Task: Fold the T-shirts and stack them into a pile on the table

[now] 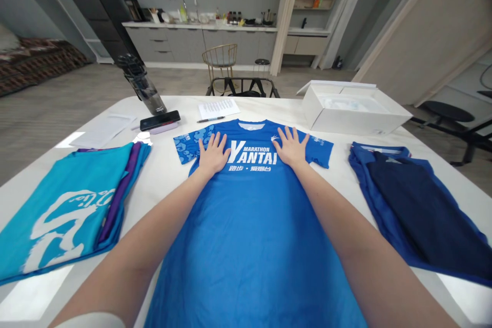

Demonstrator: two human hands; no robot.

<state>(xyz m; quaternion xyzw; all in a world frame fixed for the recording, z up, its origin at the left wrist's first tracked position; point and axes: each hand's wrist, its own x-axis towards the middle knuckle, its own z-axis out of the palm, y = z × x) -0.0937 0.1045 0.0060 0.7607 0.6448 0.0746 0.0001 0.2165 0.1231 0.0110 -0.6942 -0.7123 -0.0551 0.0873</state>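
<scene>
Bright blue short-sleeved sports T-shirt with white MARATHON YANTAI lettering [251, 225] lies flat, print side up, mid-table on the glossy white tabletop [163, 177], collar to the far side, body running toward the near edge. Left hand [212, 155] is palm-down with fingers spread, on the left chest beside the big Y; right hand [292, 147] mirrors it on the right chest, at the end of the lettering. Neither is pinching anything; both just rest on cloth. Handling guess: very light, limp, thin synthetic knit, probably slick against the smooth top, so one-sided pressure would likely drag or skew it. Not fragile; main risk is creases and a floppy sleeve curling under. Best holds, I'd say: shoulder seams either side of the collar, or where sleeve meets body, a pinch per side, kept level. Avoid gripping mid-chest, it'd bunch. Near hem is the other candidate (it's out of view, so can't vouch for how it lies). Clearance is decent: folded teal-and-purple shirt stack [88, 174] on the left, folded navy-and-blue garment stack [423, 215] on the right, both apart from it; open white cardboard box [353, 120] sits far right, beyond the right sleeve.
</scene>
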